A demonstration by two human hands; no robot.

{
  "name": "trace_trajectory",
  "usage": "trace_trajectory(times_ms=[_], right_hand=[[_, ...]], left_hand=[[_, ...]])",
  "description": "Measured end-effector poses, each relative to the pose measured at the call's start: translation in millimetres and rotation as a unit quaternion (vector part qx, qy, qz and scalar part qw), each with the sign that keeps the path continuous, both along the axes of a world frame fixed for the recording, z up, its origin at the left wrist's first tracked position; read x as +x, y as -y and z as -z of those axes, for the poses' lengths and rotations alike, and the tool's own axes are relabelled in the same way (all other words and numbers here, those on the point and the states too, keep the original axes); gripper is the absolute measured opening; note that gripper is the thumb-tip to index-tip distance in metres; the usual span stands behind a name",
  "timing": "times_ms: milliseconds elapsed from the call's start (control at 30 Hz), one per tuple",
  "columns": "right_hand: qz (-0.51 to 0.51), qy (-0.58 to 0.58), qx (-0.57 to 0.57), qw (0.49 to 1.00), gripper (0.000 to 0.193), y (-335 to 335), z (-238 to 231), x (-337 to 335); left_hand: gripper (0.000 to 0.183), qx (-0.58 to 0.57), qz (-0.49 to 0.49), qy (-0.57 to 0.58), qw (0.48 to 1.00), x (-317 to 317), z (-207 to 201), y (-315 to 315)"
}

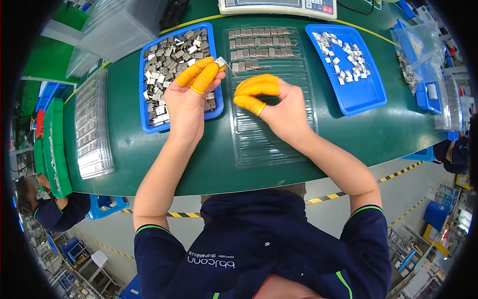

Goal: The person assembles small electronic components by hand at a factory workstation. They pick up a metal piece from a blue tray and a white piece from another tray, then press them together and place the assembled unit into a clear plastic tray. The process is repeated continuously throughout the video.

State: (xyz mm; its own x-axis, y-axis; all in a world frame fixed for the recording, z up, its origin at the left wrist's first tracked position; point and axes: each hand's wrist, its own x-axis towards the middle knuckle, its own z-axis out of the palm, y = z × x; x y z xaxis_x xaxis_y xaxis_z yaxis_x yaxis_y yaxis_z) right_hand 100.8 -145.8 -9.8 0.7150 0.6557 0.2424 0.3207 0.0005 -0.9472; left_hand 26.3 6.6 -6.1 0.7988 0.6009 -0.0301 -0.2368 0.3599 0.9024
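Note:
My left hand (188, 94), with yellow finger cots, is closed on a small white-and-metal block (220, 62); a thin wire seems to run from it. It is raised over the right edge of a blue bin (219, 102) heaped with small metal-grey and white blocks (175, 56). My right hand (279, 102), also in yellow finger cots, hovers above a clear ribbed plastic tray (264, 149). Its thumb and fingers are curved with a gap between them, and nothing shows in them. Metal-grey blocks with wires (261, 53) lie in rows in the tray's far part.
At right, a shallow blue tray (361, 104) holds white blocks with wires. A filled clear tray (92, 134) and a long green bin (54, 119) are at left. Clear trays (117, 30) are stacked far left; a scale (269, 6) stands at the back. People sit at both sides.

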Motion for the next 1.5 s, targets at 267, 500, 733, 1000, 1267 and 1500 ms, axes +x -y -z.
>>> trace_trajectory(times_ms=[267, 500, 733, 1000, 1267, 1500], right_hand=[[0.003, -0.073, 0.029, 0.997, 0.020, 7.4, -4.9, 24.6], [-0.013, 0.037, 0.052, 0.998, 0.019, 9.5, -11.1, 22.4], [-0.033, 0.132, 0.063, 0.989, 0.019, 13.7, -12.7, 30.7], [0.159, 0.259, -0.044, 0.952, 0.016, 15.7, 1.6, 62.7], [0.144, 0.464, -0.196, 0.852, 0.014, 4.1, 19.8, 60.1], [0.100, 0.444, -0.199, 0.868, 0.018, 6.2, 27.3, 61.1]], left_hand=[[0.024, 0.068, 0.077, -0.037, 0.994, -5.0, 0.7, 17.1], [0.023, 0.014, 0.095, -0.006, 0.995, -8.3, 0.2, 20.2], [0.035, 0.040, 0.127, 0.002, 0.991, -12.1, 4.8, 20.3], [0.068, 0.639, 0.212, -0.026, 0.739, -14.4, 9.2, 54.5], [0.065, 0.721, 0.253, -0.101, 0.637, -19.2, 16.6, 62.9], [0.060, 0.725, 0.258, -0.093, 0.631, -19.7, 14.8, 62.0]])
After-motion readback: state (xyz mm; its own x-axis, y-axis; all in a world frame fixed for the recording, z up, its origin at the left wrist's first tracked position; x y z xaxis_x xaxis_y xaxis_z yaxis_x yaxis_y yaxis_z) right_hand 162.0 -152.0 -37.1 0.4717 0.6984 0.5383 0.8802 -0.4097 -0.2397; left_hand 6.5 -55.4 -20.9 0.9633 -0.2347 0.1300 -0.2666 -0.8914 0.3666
